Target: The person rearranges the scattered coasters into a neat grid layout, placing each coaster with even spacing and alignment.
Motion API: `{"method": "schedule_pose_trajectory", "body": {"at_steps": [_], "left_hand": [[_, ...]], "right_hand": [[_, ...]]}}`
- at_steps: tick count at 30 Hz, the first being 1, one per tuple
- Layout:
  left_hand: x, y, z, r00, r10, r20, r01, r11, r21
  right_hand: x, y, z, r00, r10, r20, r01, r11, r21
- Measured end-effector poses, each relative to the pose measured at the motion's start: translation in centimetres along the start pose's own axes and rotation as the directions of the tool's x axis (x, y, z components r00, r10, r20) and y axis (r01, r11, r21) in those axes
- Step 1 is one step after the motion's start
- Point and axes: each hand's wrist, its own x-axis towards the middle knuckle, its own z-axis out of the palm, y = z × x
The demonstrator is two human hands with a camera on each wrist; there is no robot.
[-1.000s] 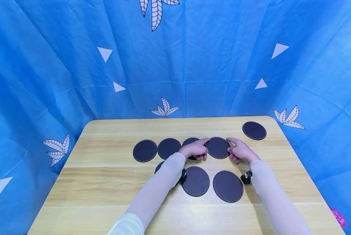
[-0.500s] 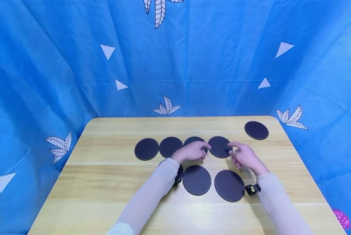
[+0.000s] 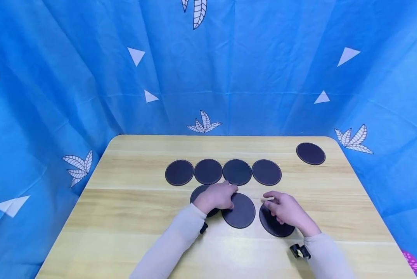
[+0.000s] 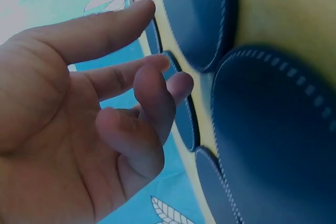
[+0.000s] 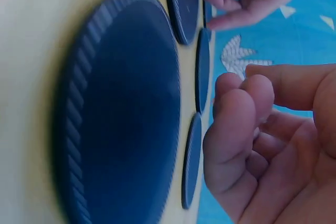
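Flat round dark coasters with stitched rims lie on the table. My left hand (image 3: 219, 197) is over the gap between the left front coaster (image 3: 198, 192) and the middle front coaster (image 3: 242, 213), partly covering both. In the left wrist view its fingers (image 4: 152, 90) are loosely bent and hold nothing. My right hand (image 3: 286, 210) hovers over the right front coaster (image 3: 275, 228), hiding its upper part. Bent fingers (image 5: 231, 135) and thumb show in the right wrist view with nothing between them, apart from the large coaster (image 5: 123, 108) beside them.
Behind the hands, several coasters form a side-by-side row, ending at the right with one coaster (image 3: 267, 173). A separate coaster (image 3: 310, 154) lies near the back right corner of the wooden table (image 3: 124, 217). A blue patterned curtain (image 3: 257, 77) surrounds the table's back and sides.
Both hands have left the rightmost coaster of the back row and come nearer, to the front row. That row is now uncovered. The head view has shifted slightly.
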Motion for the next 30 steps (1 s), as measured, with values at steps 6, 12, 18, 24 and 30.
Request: {"method": "schedule_pose_trajectory", "body": {"at_steps": [6, 12, 18, 24, 30], "left_hand": [[-0.2, 1.2, 1.3, 0.998, -0.048, -0.030, 0.050, 0.997, 0.061], [-0.3, 2.3, 2.3, 0.996, -0.059, -0.064, 0.066, 0.992, 0.108], [-0.6, 2.5, 2.7, 0.991, -0.100, -0.086, 0.108, 0.989, 0.098], [-0.9, 3.0, 2.9, 0.977, -0.168, -0.132, 0.184, 0.976, 0.118], [-0.8, 3.6, 3.1, 0.962, -0.228, -0.149, 0.240, 0.968, 0.075]], "right_hand": [[-1.0, -0.2, 2.1, 0.999, -0.037, 0.020, 0.039, 0.990, -0.137], [-1.5, -0.7, 3.6, 0.995, -0.089, -0.047, 0.063, 0.913, -0.402], [-1.9, -1.0, 4.8, 0.996, -0.057, -0.070, 0.017, 0.884, -0.468], [-2.4, -1.5, 5.9, 0.996, -0.032, -0.078, -0.011, 0.866, -0.500], [-2.6, -1.8, 6.8, 0.994, -0.045, -0.101, -0.021, 0.821, -0.570]]}}
